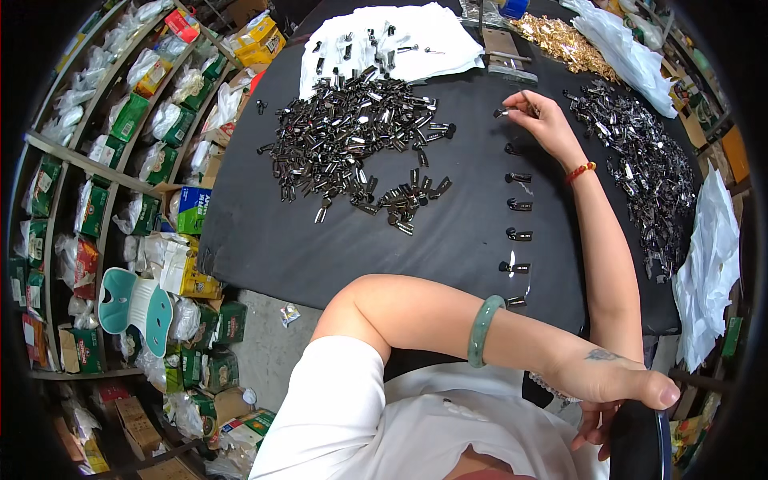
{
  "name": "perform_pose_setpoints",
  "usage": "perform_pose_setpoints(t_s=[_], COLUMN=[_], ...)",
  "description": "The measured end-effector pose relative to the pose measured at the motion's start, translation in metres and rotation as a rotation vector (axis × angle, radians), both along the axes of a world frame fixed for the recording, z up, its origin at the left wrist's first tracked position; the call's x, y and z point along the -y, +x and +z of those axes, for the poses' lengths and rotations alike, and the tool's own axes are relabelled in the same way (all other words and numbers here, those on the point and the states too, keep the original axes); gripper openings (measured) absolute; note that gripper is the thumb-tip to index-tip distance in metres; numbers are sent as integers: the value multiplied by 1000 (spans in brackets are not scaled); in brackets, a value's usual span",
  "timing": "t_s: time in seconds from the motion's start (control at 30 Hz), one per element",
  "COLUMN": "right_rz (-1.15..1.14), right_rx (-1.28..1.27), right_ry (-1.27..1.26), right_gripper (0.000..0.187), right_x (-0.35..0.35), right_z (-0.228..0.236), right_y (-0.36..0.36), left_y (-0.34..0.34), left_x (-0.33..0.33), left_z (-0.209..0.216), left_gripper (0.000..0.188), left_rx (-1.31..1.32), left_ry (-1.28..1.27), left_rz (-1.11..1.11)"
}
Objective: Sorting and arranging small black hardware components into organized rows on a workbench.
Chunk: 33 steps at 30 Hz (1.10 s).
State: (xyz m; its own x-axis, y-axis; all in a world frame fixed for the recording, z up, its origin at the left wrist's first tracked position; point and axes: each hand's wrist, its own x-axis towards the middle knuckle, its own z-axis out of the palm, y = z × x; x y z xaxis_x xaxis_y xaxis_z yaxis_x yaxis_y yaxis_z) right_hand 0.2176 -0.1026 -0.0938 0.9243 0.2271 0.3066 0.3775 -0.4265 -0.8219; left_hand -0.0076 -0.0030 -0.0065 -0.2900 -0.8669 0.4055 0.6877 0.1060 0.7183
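My right hand (538, 122), with a red bracelet at its wrist, pinches a small black zipper pull (502, 113) over the black-covered table (456, 240). Below it, a column of similar zipper pulls (520, 236) lies spaced out toward the near edge. My left arm, wearing a green bangle (485, 332), crosses in front of my body to the right. At its end my left hand (616, 388) is closed around a dark, smooth slab with a rounded corner (640, 440); its kind is unclear. Some left fingers are partly hidden.
A large heap of black zipper pulls (344, 132) lies left of centre, beside white plastic sheeting (432, 36). Small black pieces (648, 176) and gold pieces (564, 46) cover the right side. A metal fixture (506, 56) stands at the far edge. Stocked shelves (72, 156) and a teal-white stool (138, 308) are left.
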Motion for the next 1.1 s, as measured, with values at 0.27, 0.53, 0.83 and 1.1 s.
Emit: perform_pose_setpoints(t_s=[0.27, 0.53, 0.83, 1.1], right_rz=[-76, -79, -153, -105], right_rx=[-25, 3, 29, 27], right_ry=[-246, -340, -428, -397], right_gripper=[11, 12, 14, 12], right_x=[12, 16, 9, 16], right_z=[-12, -13, -13, -13], right_y=[-1, -1, -1, -4], left_y=[1, -1, -3, -2], left_x=[0, 0, 1, 1], left_z=[-1, -1, -2, -3], left_gripper=[81, 81, 82, 83], left_rx=[1, 2, 13, 18], left_ry=[2, 11, 24, 5], left_rz=[-10, -9, -7, -5])
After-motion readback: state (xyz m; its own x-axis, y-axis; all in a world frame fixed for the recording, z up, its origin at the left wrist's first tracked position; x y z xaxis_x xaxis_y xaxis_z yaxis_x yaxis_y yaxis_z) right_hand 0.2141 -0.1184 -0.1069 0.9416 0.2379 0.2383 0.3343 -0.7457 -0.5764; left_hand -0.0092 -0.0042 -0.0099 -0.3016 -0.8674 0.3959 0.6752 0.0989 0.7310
